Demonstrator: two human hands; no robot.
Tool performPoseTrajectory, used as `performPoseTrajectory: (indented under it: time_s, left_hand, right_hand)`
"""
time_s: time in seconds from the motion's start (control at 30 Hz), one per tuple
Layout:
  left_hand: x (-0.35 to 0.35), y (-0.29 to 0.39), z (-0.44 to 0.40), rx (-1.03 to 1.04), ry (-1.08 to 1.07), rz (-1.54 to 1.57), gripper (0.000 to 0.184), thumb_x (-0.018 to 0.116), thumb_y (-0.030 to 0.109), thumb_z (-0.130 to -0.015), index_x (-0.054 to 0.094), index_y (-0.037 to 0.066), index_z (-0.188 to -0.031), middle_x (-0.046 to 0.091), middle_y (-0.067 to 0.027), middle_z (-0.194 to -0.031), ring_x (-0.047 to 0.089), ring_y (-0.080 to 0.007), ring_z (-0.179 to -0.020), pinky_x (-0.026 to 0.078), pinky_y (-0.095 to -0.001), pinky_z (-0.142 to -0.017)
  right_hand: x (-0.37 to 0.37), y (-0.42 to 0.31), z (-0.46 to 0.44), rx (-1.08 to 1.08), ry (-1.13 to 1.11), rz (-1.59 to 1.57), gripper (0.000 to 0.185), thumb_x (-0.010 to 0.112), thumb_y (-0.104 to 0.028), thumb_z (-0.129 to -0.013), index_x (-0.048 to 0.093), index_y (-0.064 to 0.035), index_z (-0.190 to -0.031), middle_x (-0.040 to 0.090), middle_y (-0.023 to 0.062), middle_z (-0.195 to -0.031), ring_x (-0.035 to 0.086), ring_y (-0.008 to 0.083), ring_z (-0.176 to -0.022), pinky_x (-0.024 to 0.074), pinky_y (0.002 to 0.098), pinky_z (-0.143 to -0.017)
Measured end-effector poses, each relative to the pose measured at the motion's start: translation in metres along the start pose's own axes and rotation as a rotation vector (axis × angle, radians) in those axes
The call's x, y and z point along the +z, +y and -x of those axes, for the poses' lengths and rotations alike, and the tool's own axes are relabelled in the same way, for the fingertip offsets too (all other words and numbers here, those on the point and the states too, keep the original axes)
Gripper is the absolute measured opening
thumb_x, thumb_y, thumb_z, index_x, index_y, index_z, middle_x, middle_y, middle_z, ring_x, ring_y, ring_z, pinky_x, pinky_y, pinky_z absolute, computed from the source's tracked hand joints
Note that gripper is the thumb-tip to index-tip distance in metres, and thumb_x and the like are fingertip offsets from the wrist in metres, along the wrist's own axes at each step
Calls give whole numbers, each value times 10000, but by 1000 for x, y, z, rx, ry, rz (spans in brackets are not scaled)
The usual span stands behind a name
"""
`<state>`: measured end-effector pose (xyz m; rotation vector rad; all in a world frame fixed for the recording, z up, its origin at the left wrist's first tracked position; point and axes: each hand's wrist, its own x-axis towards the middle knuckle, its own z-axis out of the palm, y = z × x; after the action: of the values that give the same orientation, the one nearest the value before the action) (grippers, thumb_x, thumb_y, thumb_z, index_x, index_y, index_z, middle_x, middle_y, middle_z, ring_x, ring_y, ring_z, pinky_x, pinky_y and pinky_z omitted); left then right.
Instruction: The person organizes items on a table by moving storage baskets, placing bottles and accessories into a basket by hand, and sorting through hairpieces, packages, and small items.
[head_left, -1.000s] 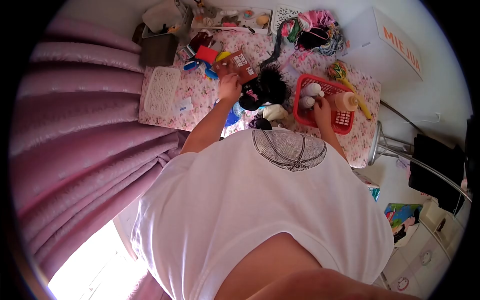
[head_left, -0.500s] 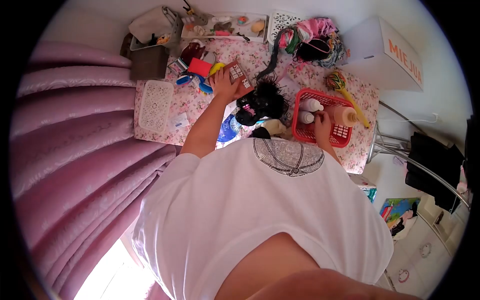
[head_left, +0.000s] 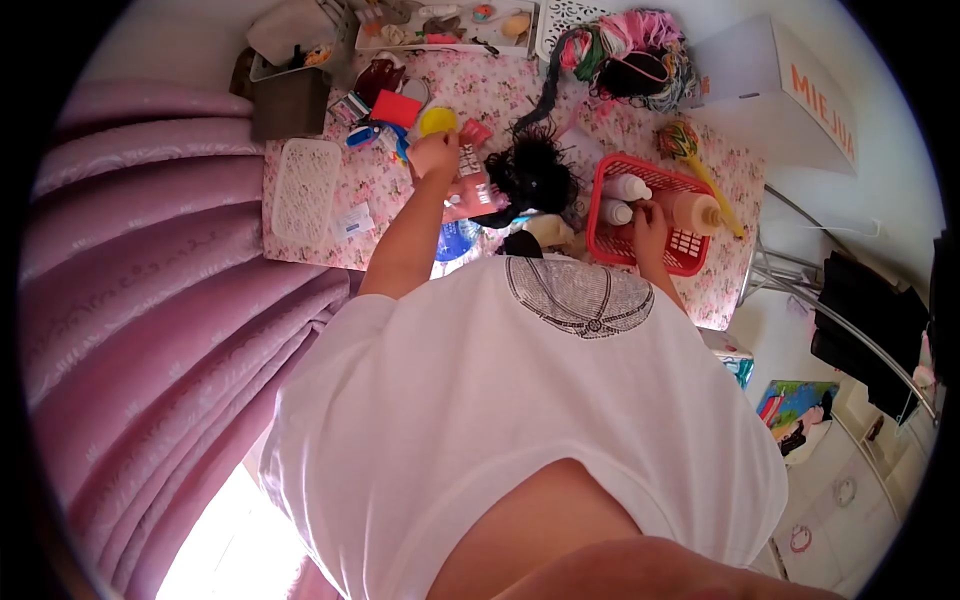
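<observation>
My left hand (head_left: 434,155) is closed on a reddish-brown packet (head_left: 468,190) with pale lettering, which it holds tilted over the table. A round yellow item (head_left: 438,122) lies just beyond its fingers. To the right of the packet is a bundle of black hair-like material (head_left: 535,180). My right hand (head_left: 650,226) reaches into a red plastic basket (head_left: 603,185), its fingers close together beside two white bottles (head_left: 628,188) and a peach-coloured bottle (head_left: 695,213). Whatever its fingertips hold is too small to make out.
The flowered table (head_left: 350,185) bears a white lace-patterned tray (head_left: 306,190) at left, a red block (head_left: 396,108), and a heap of coloured yarn (head_left: 645,60) at the back. A yellow-handled item (head_left: 720,200) lies right of the basket. A white box (head_left: 780,90) stands at back right.
My left hand has lifted and tilted the packet, which now hangs nearer to me. The camera view has shifted slightly. My right hand stays in the basket.
</observation>
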<state>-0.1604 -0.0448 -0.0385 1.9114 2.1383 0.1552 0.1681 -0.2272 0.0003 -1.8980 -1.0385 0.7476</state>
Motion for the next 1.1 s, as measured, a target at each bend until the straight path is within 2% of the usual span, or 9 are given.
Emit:
performPoseTrajectory:
  time_s: [0.17, 0.3, 0.4, 0.6, 0.7, 0.8, 0.93, 1.03, 1.1]
  left_hand:
    - [0, -31, -1, -116, 40, -110, 385, 367, 408, -774, 618, 119, -812, 610, -102, -793, 577, -282, -726, 357, -424, -750]
    - [-11, -29, 9, -97, 123, -154, 268, 499, 337, -694, 617, 137, -827, 596, -78, -840, 540, -239, -838, 331, -408, -784]
    - [-11, -20, 10, -146, -28, -69, 284, 541, 310, -656, 596, 137, -874, 541, -93, -982, 478, -240, -951, 308, -421, -829]
    - [5, -24, 21, -246, 333, 14, 283, 551, 303, -657, 585, 198, -918, 376, -90, -1197, 335, -283, -1101, 254, -439, -913]
    - [11, -43, 13, -342, 94, 150, 287, 566, 304, -656, 584, 236, -934, 373, -94, -1198, 315, -293, -1116, 250, -438, -915]
    - [6, -36, 23, -246, 197, 11, 308, 573, 286, -647, 584, 219, -947, 368, -99, -1204, 316, -286, -1123, 247, -442, -913]
    - [3, -2, 41, 139, 295, -23, 292, 578, 255, -630, 597, 168, -908, 403, -93, -1171, 352, -257, -1099, 248, -457, -899]
    - [9, 28, 50, 299, 129, 366, 277, 588, 229, -627, 593, 145, -890, 433, -117, -1127, 405, -278, -1045, 290, -446, -881]
    - [10, 49, 54, 459, -263, 645, 334, 605, 232, -626, 568, 130, -943, 447, -146, -1103, 436, -307, -1008, 327, -420, -870]
  right_hand:
    - [2, 16, -3, 34, 3, 2, 146, 467, -85, -765, 516, -1, -875, 573, 126, -800, 551, 198, -746, 421, 288, -675]
    - [2, 14, -2, -3, 5, 4, 156, 474, -95, -760, 519, -2, -877, 575, 133, -798, 556, 204, -742, 424, 292, -667]
    - [4, 23, -4, 1, 9, -30, 158, 475, -100, -761, 520, -1, -876, 576, 127, -792, 556, 200, -732, 426, 291, -665]
    - [3, 21, -4, 14, 2, -44, 160, 473, -99, -761, 526, 3, -872, 567, 116, -760, 548, 188, -705, 425, 287, -657]
    - [4, 15, -3, 16, 19, -100, 163, 479, -100, -754, 529, 5, -868, 564, 116, -751, 545, 188, -702, 424, 287, -654]
    - [1, 13, -1, -43, 44, 30, 169, 485, -100, -746, 531, 7, -867, 568, 121, -761, 549, 191, -712, 424, 287, -654]
    - [-4, 1, 2, 14, 25, 53, 159, 478, -88, -764, 530, -1, -887, 560, 82, -801, 527, 143, -718, 420, 249, -648]
    - [-4, 15, 1, 16, 42, -24, 150, 477, -67, -767, 528, 1, -890, 557, 68, -793, 521, 125, -711, 415, 236, -641]
    - [-4, 23, 1, -2, 48, -30, 146, 479, -58, -767, 527, 1, -891, 555, 59, -789, 516, 115, -706, 411, 227, -639]
